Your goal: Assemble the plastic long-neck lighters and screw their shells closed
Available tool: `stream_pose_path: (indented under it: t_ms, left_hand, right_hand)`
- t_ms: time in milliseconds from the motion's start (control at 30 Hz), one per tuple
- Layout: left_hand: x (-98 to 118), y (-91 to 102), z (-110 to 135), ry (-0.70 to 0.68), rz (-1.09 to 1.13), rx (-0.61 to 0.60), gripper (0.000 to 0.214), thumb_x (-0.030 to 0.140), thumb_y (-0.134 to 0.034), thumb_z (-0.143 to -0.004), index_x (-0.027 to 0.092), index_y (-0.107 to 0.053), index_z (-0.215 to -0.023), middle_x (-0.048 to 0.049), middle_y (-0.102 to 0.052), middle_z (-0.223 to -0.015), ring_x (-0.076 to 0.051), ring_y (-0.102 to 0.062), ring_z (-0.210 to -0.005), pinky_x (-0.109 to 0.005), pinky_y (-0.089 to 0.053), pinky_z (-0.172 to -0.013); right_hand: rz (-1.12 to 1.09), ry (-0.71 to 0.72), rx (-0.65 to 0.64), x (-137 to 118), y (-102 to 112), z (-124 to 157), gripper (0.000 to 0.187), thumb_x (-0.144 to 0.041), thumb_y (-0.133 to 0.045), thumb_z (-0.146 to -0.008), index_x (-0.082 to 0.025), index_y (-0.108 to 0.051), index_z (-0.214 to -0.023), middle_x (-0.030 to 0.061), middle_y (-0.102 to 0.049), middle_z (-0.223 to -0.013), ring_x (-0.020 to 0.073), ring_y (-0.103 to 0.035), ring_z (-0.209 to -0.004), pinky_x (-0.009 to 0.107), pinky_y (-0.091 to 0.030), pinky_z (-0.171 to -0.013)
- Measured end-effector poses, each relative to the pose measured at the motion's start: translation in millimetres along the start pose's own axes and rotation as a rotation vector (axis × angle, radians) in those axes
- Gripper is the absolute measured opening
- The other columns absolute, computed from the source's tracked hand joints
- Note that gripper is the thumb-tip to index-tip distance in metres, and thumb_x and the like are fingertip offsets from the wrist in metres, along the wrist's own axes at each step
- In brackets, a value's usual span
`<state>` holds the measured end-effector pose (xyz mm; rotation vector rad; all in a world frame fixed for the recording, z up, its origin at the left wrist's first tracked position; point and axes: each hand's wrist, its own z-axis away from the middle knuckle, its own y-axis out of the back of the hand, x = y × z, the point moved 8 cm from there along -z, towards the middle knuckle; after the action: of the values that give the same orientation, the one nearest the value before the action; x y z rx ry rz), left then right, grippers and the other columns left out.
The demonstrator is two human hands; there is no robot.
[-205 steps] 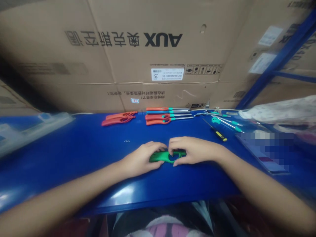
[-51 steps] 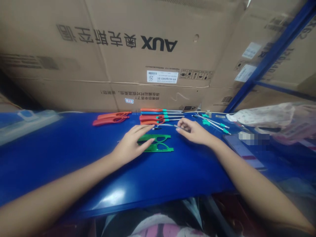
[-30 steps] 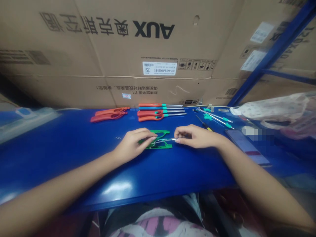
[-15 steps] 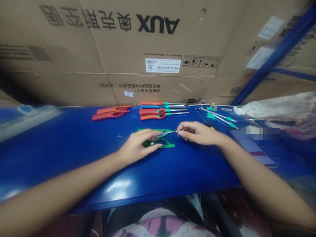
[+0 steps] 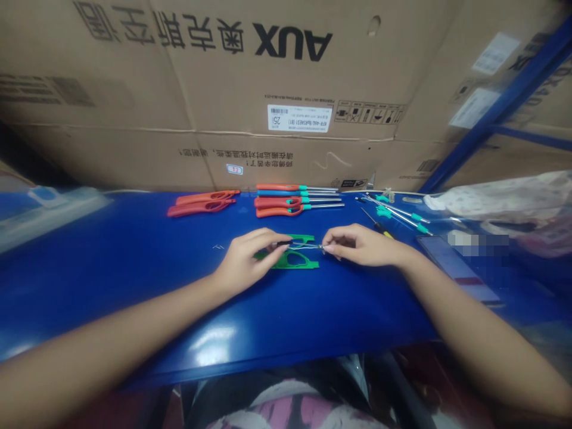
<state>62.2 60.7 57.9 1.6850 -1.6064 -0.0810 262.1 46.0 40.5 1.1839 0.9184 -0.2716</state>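
Note:
Two green lighter handle halves (image 5: 311, 265) lie on the blue table, partly covered by my left hand (image 5: 250, 256). Between the thumb and fingers of that hand is a small black part with thin wires (image 5: 306, 246). The wires run across above the green halves to my right hand (image 5: 357, 245), whose fingertips are closed on their other end, a small dark metallic tip. Details of that tip are too small to make out.
Behind lie several assembled lighters (image 5: 279, 202) with metal tubes, and red-orange handles (image 5: 201, 205) to their left. Metal tubes with teal ends (image 5: 404, 217), a screwdriver (image 5: 378, 223) and a phone (image 5: 456, 268) are at right. Small screws (image 5: 218, 246) sit left. A cardboard wall (image 5: 179, 89) stands behind.
My left fingers have closed together on the black part, and the wires now stretch straighter between my hands. My right hand has shifted slightly down in the view, still pinching the wire end.

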Motion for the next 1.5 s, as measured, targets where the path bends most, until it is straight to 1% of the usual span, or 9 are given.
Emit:
stream_pose_path:
  t_ms: [200,367,600,700,867,1000,1167,1300,1500]
  left_hand:
    - [-6,0.8,-1,0.055,0.029,0.019,0.016,0.023,-0.066,-0.094,0.017,-0.076,-0.104,-0.0072,-0.070,-0.099,-0.014,-0.067,-0.079,-0.024,-0.056,-0.068]
    - [-11,-3.8,-1,0.068,0.011,-0.035,0.019,0.027,-0.064,-0.095,0.018,-0.076,-0.107,-0.0068,-0.074,-0.094,-0.015,-0.069,-0.078,-0.025,-0.056,-0.068]
    - [-13,1.4,-6,0.012,-0.068,-0.105,0.016,0.026,-0.065,-0.094,0.016,-0.076,-0.098,-0.0069,-0.077,-0.094,-0.018,-0.071,-0.086,-0.030,-0.057,-0.081]
    - [-8,3.1,-8,-0.034,-0.099,-0.123,0.016,0.026,-0.065,-0.095,0.017,-0.076,-0.099,-0.0070,-0.077,-0.094,-0.019,-0.070,-0.088,-0.031,-0.057,-0.081]
    - [-4,0.6,-6,-0.053,-0.097,-0.120,0.017,0.026,-0.063,-0.096,0.017,-0.076,-0.100,-0.0078,-0.075,-0.092,-0.019,-0.069,-0.085,-0.031,-0.057,-0.078]
    - [-8,-0.3,-5,-0.057,-0.091,-0.098,0.017,0.026,-0.063,-0.095,0.017,-0.076,-0.100,-0.0078,-0.075,-0.091,-0.019,-0.068,-0.085,-0.032,-0.057,-0.079]
    - [-8,0.9,-5,-0.066,-0.092,-0.100,0.018,0.027,-0.062,-0.096,0.018,-0.076,-0.101,-0.0076,-0.075,-0.090,-0.019,-0.067,-0.084,-0.033,-0.056,-0.079]
    - [-4,-1.9,-6,-0.078,-0.094,-0.189,0.017,0.025,-0.062,-0.095,0.018,-0.076,-0.101,-0.0075,-0.075,-0.091,-0.019,-0.067,-0.084,-0.034,-0.056,-0.079]
    - [-7,-5.4,-7,-0.019,-0.145,-0.369,0.017,0.026,-0.063,-0.095,0.018,-0.077,-0.099,-0.0068,-0.074,-0.088,-0.019,-0.067,-0.083,-0.032,-0.056,-0.076]
  right_hand:
    - [0.000,0.029,-0.037,0,-3,1,0.033,-0.047,-0.057,-0.095,-0.016,-0.066,-0.100,0.0017,-0.066,-0.076,0.0128,-0.058,-0.068,0.025,-0.045,-0.064]
    - [-0.025,0.033,-0.034,1,-2,1,0.034,-0.046,-0.061,-0.093,-0.016,-0.063,-0.108,0.0021,-0.069,-0.074,0.0126,-0.060,-0.066,0.025,-0.045,-0.062]
    - [-0.008,0.027,-0.014,-3,1,3,0.026,-0.040,-0.059,-0.095,-0.016,-0.062,-0.101,0.0032,-0.070,-0.076,0.0124,-0.060,-0.068,0.024,-0.045,-0.062]
    - [0.003,0.055,-0.008,-5,1,3,0.028,-0.042,-0.059,-0.095,-0.016,-0.063,-0.105,0.0025,-0.070,-0.076,0.0129,-0.061,-0.069,0.025,-0.046,-0.063]
    - [0.050,0.136,-0.025,-10,-3,3,0.037,-0.039,-0.054,-0.099,-0.023,-0.060,-0.132,0.0058,-0.073,-0.103,0.0154,-0.065,-0.082,0.028,-0.050,-0.070]
    - [0.016,0.146,-0.044,-13,-6,3,0.035,-0.037,-0.051,-0.101,-0.024,-0.061,-0.131,0.0062,-0.071,-0.116,0.0170,-0.066,-0.095,0.030,-0.051,-0.081]
    - [0.018,0.150,-0.044,-14,-5,4,0.030,-0.033,-0.051,-0.101,-0.022,-0.059,-0.127,0.0065,-0.072,-0.109,0.0162,-0.066,-0.089,0.029,-0.051,-0.077]
    - [0.034,0.181,-0.047,-17,-6,4,0.026,-0.028,-0.051,-0.100,-0.020,-0.061,-0.123,0.0077,-0.070,-0.108,0.0161,-0.064,-0.088,0.030,-0.050,-0.077]
    - [0.083,0.230,-0.082,-23,-13,4,0.024,-0.022,-0.049,-0.100,-0.019,-0.062,-0.119,0.0084,-0.065,-0.114,0.0134,-0.060,-0.082,0.030,-0.048,-0.077]
